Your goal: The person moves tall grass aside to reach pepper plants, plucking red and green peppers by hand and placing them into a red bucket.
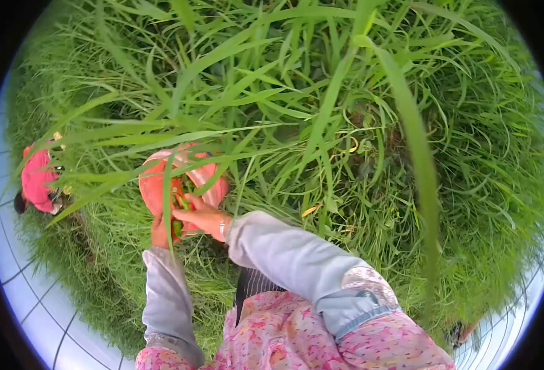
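Observation:
An orange-red bucket (154, 189), partly covered by grass blades, stands tilted in the grass to the left. Inside it lie green and red pods that look like chili peppers (177, 227). My left hand (160, 232) grips the bucket's near left side, with most of its fingers hidden. Over the bucket's mouth reaches my right hand (203, 218), its thumb and forefinger stretched out and apart above the peppers. Green shows between these fingers, and its other fingers are hard to see. A pale band circles the right wrist.
Tall grass (272, 98) surrounds me, with long blades hanging close before the camera. Low leafy plants (367, 148) show among the grass to the right. Another person in a pink top (37, 179) bends down at the far left. A yellow leaf (311, 210) lies right of the bucket.

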### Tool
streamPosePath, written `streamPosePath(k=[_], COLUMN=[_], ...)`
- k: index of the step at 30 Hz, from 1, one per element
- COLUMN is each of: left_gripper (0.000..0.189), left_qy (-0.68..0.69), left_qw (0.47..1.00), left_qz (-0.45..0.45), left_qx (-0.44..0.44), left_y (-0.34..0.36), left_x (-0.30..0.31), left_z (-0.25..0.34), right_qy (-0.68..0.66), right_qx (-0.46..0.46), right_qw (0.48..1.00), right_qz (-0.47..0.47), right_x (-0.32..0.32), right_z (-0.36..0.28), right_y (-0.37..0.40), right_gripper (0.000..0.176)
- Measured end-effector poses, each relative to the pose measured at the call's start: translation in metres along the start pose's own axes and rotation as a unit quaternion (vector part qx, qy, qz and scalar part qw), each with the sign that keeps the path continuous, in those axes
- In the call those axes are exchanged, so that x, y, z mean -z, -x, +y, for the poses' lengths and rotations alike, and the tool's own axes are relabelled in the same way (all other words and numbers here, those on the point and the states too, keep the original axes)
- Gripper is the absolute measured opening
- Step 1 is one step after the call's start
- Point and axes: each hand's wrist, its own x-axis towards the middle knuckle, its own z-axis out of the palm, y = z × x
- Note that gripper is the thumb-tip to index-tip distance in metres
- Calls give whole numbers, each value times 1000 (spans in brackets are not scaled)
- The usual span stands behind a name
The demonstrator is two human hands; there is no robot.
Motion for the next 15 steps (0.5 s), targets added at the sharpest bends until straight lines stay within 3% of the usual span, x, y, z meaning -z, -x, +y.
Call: streamPosePath(k=[1,2,4,6,8,9,11,13,14,15], left_gripper=[40,44,44,37,27,22,12,11,10,10], left_qy=[27,-16,-79,-120,-178,-205,-213,-271,-294,-313], left_qw=[999,998,993,988,980,971,963,932,900,860], left_qz=[18,45,79,93,17,-24,-69,-141,-179,-217], left_qx=[28,38,24,-19,-89,-124,-151,-193,-267,-338], left_y=[-8,-18,-43,-68,-84,-91,-46,-28,-18,-9], left_x=[2,4,13,28,29,26,-39,-82,-107,-134], left_z=[6,8,2,-19,-35,-42,-10,-3,-3,-2], right_qy=[25,2,48,147,197,237,316,277,356,401], right_qx=[54,-18,75,59,-41,-4,70,85,33,48], right_qw=[998,999,988,968,977,970,946,957,934,913], right_qz=[23,-33,123,197,74,52,8,10,-3,64], right_x=[-6,-5,-18,-18,5,20,52,82,104,121], right_z=[22,27,43,48,47,43,18,23,-4,-5], right_y=[-30,-45,-54,-66,-75,-70,-43,-25,16,39], right_gripper=[103,106,80,61,48,42,37,24,22,22])
